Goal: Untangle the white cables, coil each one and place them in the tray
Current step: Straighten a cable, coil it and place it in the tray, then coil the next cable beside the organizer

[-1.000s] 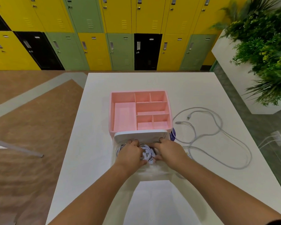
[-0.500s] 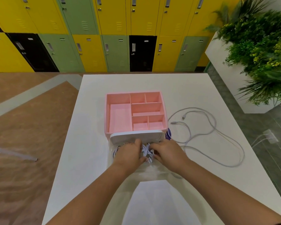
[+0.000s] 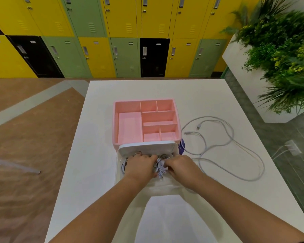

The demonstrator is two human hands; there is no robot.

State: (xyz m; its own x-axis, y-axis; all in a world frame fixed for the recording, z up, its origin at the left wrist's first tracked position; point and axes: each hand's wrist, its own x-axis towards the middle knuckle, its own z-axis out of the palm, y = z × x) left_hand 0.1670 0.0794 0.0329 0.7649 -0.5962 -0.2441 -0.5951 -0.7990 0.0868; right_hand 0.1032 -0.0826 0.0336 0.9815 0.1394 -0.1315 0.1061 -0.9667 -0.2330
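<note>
My left hand (image 3: 140,166) and right hand (image 3: 181,166) both curl on the coiled cable (image 3: 160,168) between them, down in the tray (image 3: 161,188). Seating step, I reckon. Next: release, fetch loose cable (image 3: 232,137) right of grip.

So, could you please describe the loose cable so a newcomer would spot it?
Start at the white table, then find the pink tray in its middle. Right of it sprawls the loose cable in wide open loops. Unlike the bunched cables in the near white box, it lies spread out.
</note>
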